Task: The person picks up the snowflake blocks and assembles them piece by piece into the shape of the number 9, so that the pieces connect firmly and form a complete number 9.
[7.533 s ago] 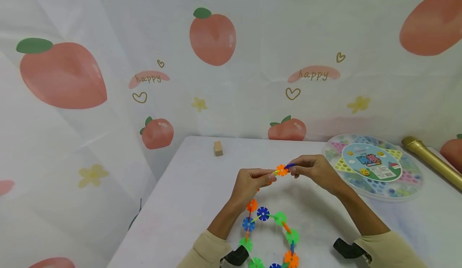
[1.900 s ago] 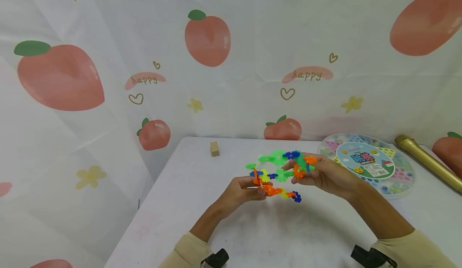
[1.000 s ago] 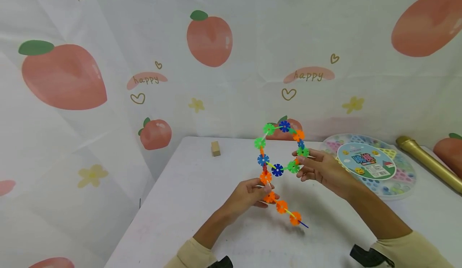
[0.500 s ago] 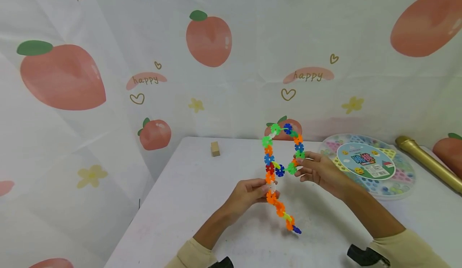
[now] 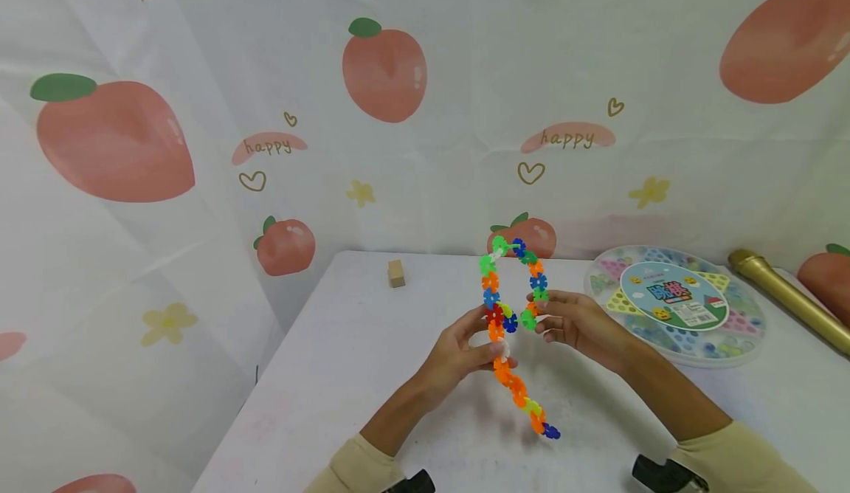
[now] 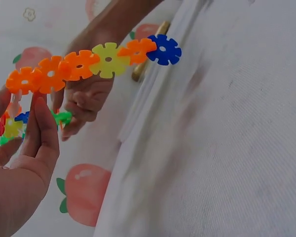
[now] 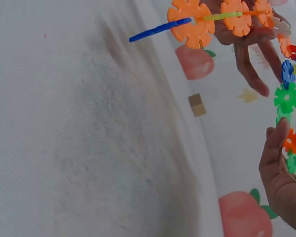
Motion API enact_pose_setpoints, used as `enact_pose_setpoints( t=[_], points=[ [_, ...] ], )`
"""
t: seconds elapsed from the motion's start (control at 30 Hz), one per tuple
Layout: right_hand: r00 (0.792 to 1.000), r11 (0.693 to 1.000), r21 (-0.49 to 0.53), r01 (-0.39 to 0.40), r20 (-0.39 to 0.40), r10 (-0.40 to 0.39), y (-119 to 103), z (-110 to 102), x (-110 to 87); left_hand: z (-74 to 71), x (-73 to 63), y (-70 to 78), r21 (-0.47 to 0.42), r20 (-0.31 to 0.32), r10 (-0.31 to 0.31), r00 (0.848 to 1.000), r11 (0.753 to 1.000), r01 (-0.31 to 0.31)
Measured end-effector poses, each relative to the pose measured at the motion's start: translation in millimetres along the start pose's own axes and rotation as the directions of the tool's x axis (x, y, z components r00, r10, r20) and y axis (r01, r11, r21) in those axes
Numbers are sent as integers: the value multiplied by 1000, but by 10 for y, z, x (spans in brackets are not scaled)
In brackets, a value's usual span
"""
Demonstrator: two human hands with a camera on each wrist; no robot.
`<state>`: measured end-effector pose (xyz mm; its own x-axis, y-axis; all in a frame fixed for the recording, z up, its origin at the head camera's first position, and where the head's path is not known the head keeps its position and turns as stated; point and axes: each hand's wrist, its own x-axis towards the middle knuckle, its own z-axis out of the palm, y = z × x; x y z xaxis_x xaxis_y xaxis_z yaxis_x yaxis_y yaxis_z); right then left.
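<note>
Notched snowflake discs in orange, green, blue, yellow, red and white are linked into a ring with a tail, held above the table. My left hand (image 5: pixel 451 360) grips the chain (image 5: pixel 490 283) by a white disc (image 5: pixel 505 350) below the ring. The tail of mostly orange discs hangs down and right, ending in a dark blue disc (image 5: pixel 551 431). On the ring's right side, my right hand (image 5: pixel 584 327) pinches the discs by a green one (image 5: pixel 541 295). In the right wrist view the right hand (image 7: pixel 283 192) touches an orange disc (image 7: pixel 292 141); part of the ring is cut off.
A small wooden block (image 5: pixel 396 274) stands at the back left of the white table (image 5: pixel 319 375). At the back right lie a round clear case (image 5: pixel 744 342) with a printed label and a gold microphone (image 5: pixel 790 301). A peach-print cloth (image 5: pixel 458 72) hangs behind.
Earlier, the ring lay on the table while both hands worked at the tail's end; then it was lifted and turned upright. Lately the ring has narrowed as the right hand moved slightly left.
</note>
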<state>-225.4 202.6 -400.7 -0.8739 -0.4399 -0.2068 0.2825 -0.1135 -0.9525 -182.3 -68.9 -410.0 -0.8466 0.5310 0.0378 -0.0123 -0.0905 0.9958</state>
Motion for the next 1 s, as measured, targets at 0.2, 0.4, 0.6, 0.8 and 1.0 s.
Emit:
enact_pose_setpoints(
  t=[0.2, 0.4, 0.6, 0.8, 1.0],
  points=[
    [999, 998, -50, -37, 3, 38, 41, 1, 11, 4, 8, -1, -11, 21, 18, 1000, 1000, -18],
    [998, 995, -90, -53, 9, 54, 75, 14, 17, 13, 16, 8, -3, 8, 37, 999, 999, -37],
    [999, 984, -172, -48, 10, 51, 77, 34, 24, 46, 24, 50, -20, 2, 67, 998, 998, -67],
    [1000, 938, -346, 2, -6, -4, 52, 17, 11, 63, 39, 107, -15, -10, 85, 996, 996, -85],
    [993, 914, -398, 78, -48, -106, -37, -9, -64, 54, 46, 160, 16, -33, 65, 997, 998, -64]
  ],
)
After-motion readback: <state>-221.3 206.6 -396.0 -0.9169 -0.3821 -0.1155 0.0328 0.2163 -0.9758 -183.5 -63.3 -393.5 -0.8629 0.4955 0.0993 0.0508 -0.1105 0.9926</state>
